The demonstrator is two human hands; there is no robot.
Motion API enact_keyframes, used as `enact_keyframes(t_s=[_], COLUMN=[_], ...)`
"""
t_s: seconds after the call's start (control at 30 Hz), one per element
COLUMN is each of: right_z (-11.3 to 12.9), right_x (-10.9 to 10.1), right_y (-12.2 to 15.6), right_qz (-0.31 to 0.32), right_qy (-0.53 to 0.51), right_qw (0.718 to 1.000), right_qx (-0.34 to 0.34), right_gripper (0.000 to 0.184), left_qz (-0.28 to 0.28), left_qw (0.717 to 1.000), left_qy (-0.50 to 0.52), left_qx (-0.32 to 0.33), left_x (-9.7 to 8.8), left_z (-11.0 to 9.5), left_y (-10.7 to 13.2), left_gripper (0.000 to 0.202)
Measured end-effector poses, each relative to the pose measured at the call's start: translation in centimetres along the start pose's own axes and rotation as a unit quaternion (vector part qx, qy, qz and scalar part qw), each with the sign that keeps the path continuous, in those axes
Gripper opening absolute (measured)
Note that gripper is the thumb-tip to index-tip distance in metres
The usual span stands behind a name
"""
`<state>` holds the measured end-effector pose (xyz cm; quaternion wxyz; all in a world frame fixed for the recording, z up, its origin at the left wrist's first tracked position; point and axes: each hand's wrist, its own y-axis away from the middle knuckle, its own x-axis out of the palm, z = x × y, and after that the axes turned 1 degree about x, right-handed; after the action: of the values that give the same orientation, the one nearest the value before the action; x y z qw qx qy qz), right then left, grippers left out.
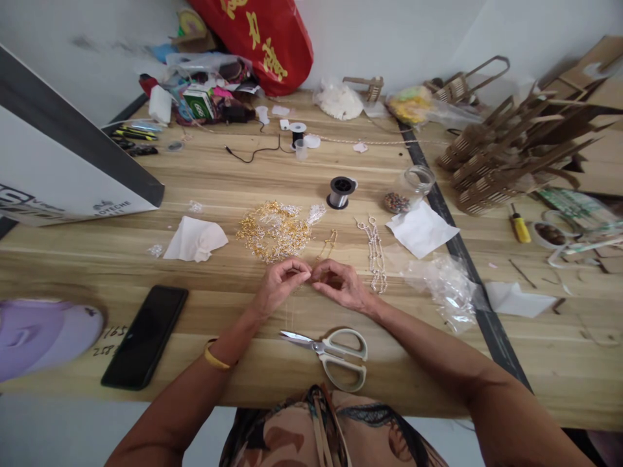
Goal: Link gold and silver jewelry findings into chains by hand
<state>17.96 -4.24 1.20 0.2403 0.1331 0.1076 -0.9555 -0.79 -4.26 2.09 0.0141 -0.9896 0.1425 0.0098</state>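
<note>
My left hand and my right hand meet over the table, fingertips pinched almost together. A thin gold chain runs from the right fingertips toward the back and lies on the wood. Below my left hand hangs a fine, pale thread, apparently from its pinch. What lies exactly between the fingertips is too small to see. Just beyond the left hand is a tangled heap of gold and silver beaded chains. Silver chains lie to the right. Scissors rest partly spread in front of me.
A wire spool and a glass jar of beads stand behind the hands. A black phone and white paper lie left. Clear plastic bags, small woven baskets and a yellow-handled screwdriver are right.
</note>
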Motion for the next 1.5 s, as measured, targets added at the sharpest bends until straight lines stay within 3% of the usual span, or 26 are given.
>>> enact_keyframes(t_s=[0.33,0.7,0.93,1.07,1.23,1.4,1.5], right_z=[-1.1,-1.2,-1.2,-1.3,-1.0,-1.0,-1.2], right_x=[0.6,0.5,0.4,0.4,0.3,0.3,0.3], right_y=[-0.1,-0.4,-0.5,-0.4,-0.3,-0.3,-0.2], right_qz=[0.003,-0.003,-0.008,-0.001,-0.004,-0.002,-0.003], right_qy=[-0.015,-0.097,-0.057,-0.016,0.009,0.011,0.015], right_qw=[1.000,0.995,0.998,0.999,0.999,0.999,0.999], right_qx=[-0.019,0.021,0.029,0.030,0.031,0.035,0.032], right_gripper=[0.020,0.023,0.024,0.024,0.023,0.024,0.024], left_qz=[-0.013,-0.009,0.015,0.048,0.126,0.200,0.214], left_qw=[0.987,0.984,0.979,0.956,0.911,0.852,0.840], left_qy=[-0.123,-0.146,-0.191,-0.289,-0.393,-0.483,-0.499], left_qx=[0.107,0.101,0.072,0.034,0.001,-0.002,0.013], left_x=[0.8,0.4,-0.2,-1.1,-2.3,-2.5,-2.5], left_z=[0.0,0.0,0.6,0.2,-1.1,-2.2,-1.8], left_y=[0.2,0.1,-0.2,-0.2,0.2,0.6,0.7], left_gripper=[0.009,0.010,0.009,0.006,0.009,0.012,0.013])
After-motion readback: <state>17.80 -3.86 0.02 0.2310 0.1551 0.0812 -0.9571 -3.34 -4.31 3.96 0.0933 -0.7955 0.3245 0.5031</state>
